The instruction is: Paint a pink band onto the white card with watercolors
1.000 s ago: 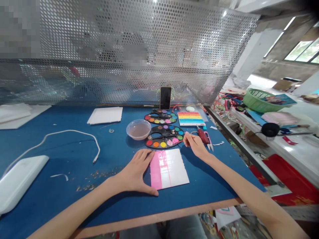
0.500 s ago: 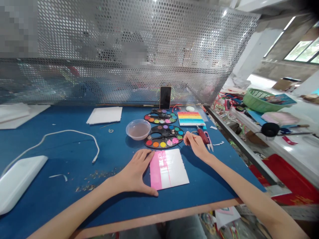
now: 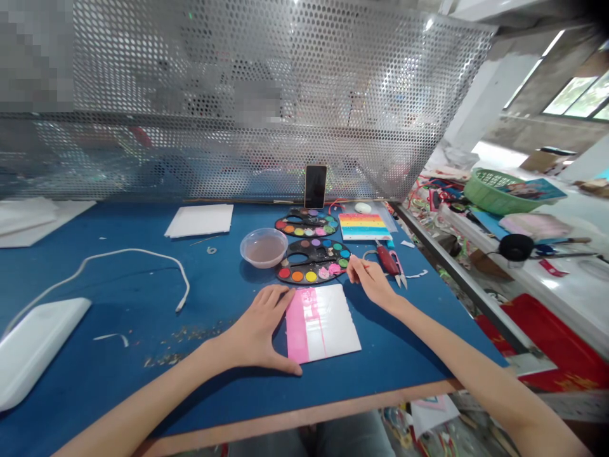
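Panel (head view): the white square panel (image 3: 339, 324) lies flat on the blue tabletop (image 3: 209, 393), close to the front edge; clock directions run from its middle
Left hand: the left hand (image 3: 259, 327) spreads at 9 o'clock, unclenched, touching the panel's left side; a slip there could smear the pink band (image 3: 297, 330), if its glossy paint is wet
Right hand: the right hand (image 3: 368, 279) sits between 1 and 2 o'clock, fingers pinched on what seems a thin brush (image 3: 340, 274), mostly hidden; an overloaded tip might drip on bare white
Bowl: at 11 o'clock, the bowl (image 3: 264, 249) of cloudy liquid stands right beside the nearer palette (image 3: 314, 260); a knock to either could spill it
Scissors: near 2 o'clock, the scissors (image 3: 399, 270) point blades frontward; a forearm swinging outward might catch them
Textures: panel smooth, shiny-streaked, its right edge slightly uneven; palette black, oval, with round colour wells; bowl translucent, thin-rimmed; at 12 o'clock, the screen (image 3: 295, 146) is perforated metal
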Demonstrator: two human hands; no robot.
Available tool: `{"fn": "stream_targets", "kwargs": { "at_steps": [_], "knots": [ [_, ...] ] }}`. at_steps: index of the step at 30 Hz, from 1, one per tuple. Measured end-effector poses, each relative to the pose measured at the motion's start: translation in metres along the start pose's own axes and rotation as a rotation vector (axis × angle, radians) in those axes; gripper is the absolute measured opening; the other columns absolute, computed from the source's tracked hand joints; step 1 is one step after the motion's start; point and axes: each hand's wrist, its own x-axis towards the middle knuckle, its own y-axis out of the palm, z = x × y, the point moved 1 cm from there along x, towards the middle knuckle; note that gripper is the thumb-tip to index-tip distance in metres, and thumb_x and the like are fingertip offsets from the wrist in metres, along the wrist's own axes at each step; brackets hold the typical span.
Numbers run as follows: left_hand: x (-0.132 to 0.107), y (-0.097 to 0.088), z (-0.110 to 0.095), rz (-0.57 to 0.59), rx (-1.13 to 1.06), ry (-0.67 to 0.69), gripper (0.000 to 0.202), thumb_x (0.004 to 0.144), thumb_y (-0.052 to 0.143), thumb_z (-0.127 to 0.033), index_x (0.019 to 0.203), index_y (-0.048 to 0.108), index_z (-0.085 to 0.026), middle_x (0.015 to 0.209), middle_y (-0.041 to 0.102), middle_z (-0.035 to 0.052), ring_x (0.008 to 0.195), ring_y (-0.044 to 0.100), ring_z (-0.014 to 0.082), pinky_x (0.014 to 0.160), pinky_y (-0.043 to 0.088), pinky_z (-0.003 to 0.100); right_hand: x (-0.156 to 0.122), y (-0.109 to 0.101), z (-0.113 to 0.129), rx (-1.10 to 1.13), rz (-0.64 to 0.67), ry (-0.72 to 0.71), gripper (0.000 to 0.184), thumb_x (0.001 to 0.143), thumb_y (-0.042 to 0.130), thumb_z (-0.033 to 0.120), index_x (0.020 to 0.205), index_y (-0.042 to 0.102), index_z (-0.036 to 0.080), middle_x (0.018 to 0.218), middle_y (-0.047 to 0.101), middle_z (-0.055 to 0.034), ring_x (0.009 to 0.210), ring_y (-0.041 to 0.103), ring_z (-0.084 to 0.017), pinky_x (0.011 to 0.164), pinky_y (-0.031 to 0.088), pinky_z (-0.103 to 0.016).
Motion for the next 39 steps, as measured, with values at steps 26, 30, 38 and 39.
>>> {"fn": "stream_targets", "kwargs": {
  "at_steps": [26,30,38,39],
  "knots": [
    [0.0008,-0.0015,-0.0010,0.000,-0.015,0.003,0.127,0.052,0.072,-0.084,0.152,0.029,-0.017,0.146,0.037,0.0207,0.136,0.033,0.0461,0.112,0.030,0.065,0.0004,-0.0002,0.0004,0.037,0.022,-0.002,0.061,0.096,0.035,0.068,0.061,0.051,0.020,0.058,0.051,-0.0006,0.055,0.045,-0.014,0.057,0.035,-0.029],
    [0.0004,-0.0010,-0.0003,-0.007,-0.022,0.005,0.128,0.052,0.072,-0.084,0.153,0.028,-0.018,0.146,0.037,0.0202,0.136,0.033,0.0459,0.112,0.030,0.064,0.0005,-0.0008,0.0003,0.021,0.004,-0.023,0.061,0.097,0.035,0.066,0.059,0.049,0.020,0.057,0.049,-0.0002,0.054,0.044,-0.014,0.057,0.034,-0.029],
    [0.0000,0.0013,0.0013,-0.041,-0.031,0.024,0.127,0.052,0.072,-0.083,0.153,0.028,-0.020,0.144,0.039,0.0186,0.135,0.035,0.0448,0.112,0.031,0.063,0.0002,0.0004,0.0003,0.015,0.024,-0.014,0.062,0.095,0.034,0.069,0.059,0.050,0.020,0.057,0.049,-0.0004,0.055,0.045,-0.014,0.057,0.035,-0.029],
    [0.0001,0.0010,0.0011,-0.035,-0.028,0.021,0.128,0.052,0.072,-0.084,0.153,0.028,-0.019,0.144,0.039,0.0190,0.135,0.035,0.0451,0.112,0.031,0.063,0.0003,0.0000,-0.0001,0.016,0.013,-0.014,0.062,0.095,0.034,0.069,0.059,0.050,0.020,0.057,0.049,-0.0003,0.054,0.045,-0.014,0.057,0.035,-0.029]
  ]
}}
